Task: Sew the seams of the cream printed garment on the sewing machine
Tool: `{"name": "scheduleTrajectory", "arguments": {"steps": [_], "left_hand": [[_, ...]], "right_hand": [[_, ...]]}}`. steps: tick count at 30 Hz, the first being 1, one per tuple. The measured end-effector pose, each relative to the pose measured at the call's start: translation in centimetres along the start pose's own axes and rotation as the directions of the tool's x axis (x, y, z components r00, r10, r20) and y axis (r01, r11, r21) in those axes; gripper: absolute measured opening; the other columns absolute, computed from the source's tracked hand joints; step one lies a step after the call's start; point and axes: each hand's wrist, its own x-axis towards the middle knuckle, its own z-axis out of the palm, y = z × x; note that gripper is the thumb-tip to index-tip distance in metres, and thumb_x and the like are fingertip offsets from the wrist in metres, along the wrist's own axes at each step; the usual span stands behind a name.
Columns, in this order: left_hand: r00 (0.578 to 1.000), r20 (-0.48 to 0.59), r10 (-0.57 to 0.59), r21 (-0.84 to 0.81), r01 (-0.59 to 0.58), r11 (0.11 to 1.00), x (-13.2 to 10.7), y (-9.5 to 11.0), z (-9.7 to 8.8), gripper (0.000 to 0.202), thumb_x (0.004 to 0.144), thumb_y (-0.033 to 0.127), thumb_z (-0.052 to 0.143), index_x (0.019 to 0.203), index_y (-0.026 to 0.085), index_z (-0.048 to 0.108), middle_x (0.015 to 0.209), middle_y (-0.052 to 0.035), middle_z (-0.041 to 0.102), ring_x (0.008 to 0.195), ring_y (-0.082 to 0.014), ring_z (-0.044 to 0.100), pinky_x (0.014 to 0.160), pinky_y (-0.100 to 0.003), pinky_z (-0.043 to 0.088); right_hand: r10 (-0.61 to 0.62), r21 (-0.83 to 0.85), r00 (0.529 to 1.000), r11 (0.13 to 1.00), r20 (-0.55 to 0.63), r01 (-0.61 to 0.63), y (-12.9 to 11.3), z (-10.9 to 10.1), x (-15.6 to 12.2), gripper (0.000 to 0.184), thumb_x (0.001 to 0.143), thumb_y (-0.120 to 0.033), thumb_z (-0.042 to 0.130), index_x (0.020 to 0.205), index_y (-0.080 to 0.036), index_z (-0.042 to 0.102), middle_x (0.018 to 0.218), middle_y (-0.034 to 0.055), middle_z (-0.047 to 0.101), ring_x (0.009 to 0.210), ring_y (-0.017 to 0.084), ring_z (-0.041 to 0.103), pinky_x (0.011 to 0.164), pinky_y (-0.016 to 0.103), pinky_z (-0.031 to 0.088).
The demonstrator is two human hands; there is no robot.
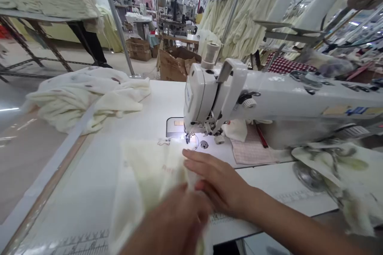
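My right hand reaches in from the right, fingers stretched out together, their tips at the edge of a cream fabric piece; I cannot tell whether the thumb pinches it. My left hand is blurred over the same piece, fingers bent, and I cannot tell whether they grip. The fabric lies flat on the white worktop, its far edge just before the lit presser foot of the sewing machine. Under the machine's arm sits a pinkish cloth with a red tool on it. A heap of cream cloth rests at the worktop's far left corner. Beyond stand an open cardboard box and rows of hanging cream garments.
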Motion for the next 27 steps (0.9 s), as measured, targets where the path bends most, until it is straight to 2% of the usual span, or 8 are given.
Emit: {"name": "scheduleTrajectory", "arguments": {"steps": [3,5,8,10,12,16,19,27], "left_hand": [[0.997,-0.077,-0.001,0.061,0.006,0.998,3.9,-3.0,-1.8,0.025,0.087,0.013,0.03,0.084,0.02,0.054,0.087,-0.0054,0.066,0.08,-0.0173,0.062,0.07,-0.031,0.053],[0.997,-0.065,0.048,0.173,-0.036,0.984,5.0,-4.8,-2.0,0.019,0.088,0.016,0.037,0.095,0.016,0.054,0.104,-0.011,0.064,0.096,-0.0225,0.06,0.082,-0.039,0.051],[0.995,0.028,0.1,0.27,-0.104,0.957,4.7,-6.1,-1.3,0.028,0.088,0.019,0.043,0.115,0.014,0.049,0.122,-0.0136,0.057,0.113,-0.0269,0.053,0.094,-0.047,0.043],[0.994,0.066,0.083,0.27,-0.098,0.958,4.3,-6.2,-0.8,0.033,0.088,0.018,0.043,0.121,0.016,0.047,0.122,-0.0112,0.057,0.113,-0.026,0.053,0.092,-0.046,0.042],[0.997,0.049,0.054,0.268,-0.065,0.961,4.1,-6.1,-0.6,0.036,0.088,0.023,0.044,0.124,0.017,0.045,0.124,-0.0102,0.057,0.115,-0.0262,0.051,0.091,-0.046,0.041],[0.999,0.015,0.032,0.248,-0.034,0.968,4.6,-6.1,-0.8,0.033,0.09,0.033,0.044,0.118,0.016,0.049,0.131,-0.0106,0.053,0.126,-0.0265,0.043,0.101,-0.047,0.029],[0.998,0.055,0.005,0.225,-0.017,0.974,5.1,-6.2,-0.9,0.031,0.091,0.034,0.043,0.116,0.018,0.05,0.133,-0.011,0.051,0.124,-0.025,0.045,0.102,-0.047,0.027],[0.995,0.083,-0.047,0.263,0.024,0.965,5.3,-6.1,-0.9,0.031,0.092,0.036,0.04,0.117,0.02,0.049,0.135,-0.0125,0.049,0.123,-0.0256,0.045,0.102,-0.051,0.021]], "right_hand": [[0.178,-0.188,0.971,0.971,0.158,-0.147,-0.1,-0.4,0.1,0.032,0.093,-0.031,0.045,0.119,-0.014,0.053,0.11,0.0133,0.063,0.108,0.027,0.055,0.091,0.049,0.046],[0.301,-0.316,0.948,0.914,0.104,-0.256,-0.6,-0.7,0.2,0.027,0.091,-0.031,0.049,0.107,-0.012,0.06,0.096,0.0137,0.065,0.096,0.029,0.059,0.083,0.051,0.048],[0.216,-0.216,0.976,0.955,0.038,-0.203,-2.0,-0.6,0.6,0.039,0.096,-0.029,0.036,0.124,-0.006,0.05,0.122,0.0201,0.056,0.117,0.028,0.049,0.096,0.048,0.044],[0.185,-0.117,0.976,0.978,0.119,-0.171,-2.4,-0.1,0.7,0.053,0.098,-0.035,0.031,0.137,-0.001,0.033,0.143,0.0216,0.035,0.135,0.025,0.03,0.107,0.042,0.036],[0.272,-0.138,0.937,0.959,0.222,-0.246,-1.9,0.6,0.5,0.064,0.096,-0.043,0.033,0.141,0.001,0.025,0.149,0.0223,0.023,0.139,0.026,0.019,0.11,0.044,0.031],[0.425,-0.321,0.863,0.886,0.273,-0.335,0.7,0.9,-0.9,0.057,0.095,-0.04,0.036,0.142,-0.009,0.03,0.148,0.0153,0.029,0.138,0.026,0.025,0.111,0.054,0.023],[0.433,-0.365,0.863,0.872,0.259,-0.328,1.7,0.3,-1.5,0.051,0.096,-0.039,0.034,0.14,-0.014,0.035,0.147,0.0108,0.032,0.136,0.025,0.03,0.11,0.055,0.024],[0.418,-0.364,0.859,0.88,0.294,-0.304,1.5,-0.5,-0.7,0.05,0.096,-0.039,0.034,0.14,-0.014,0.035,0.148,0.0091,0.031,0.136,0.025,0.03,0.11,0.053,0.024]]}}
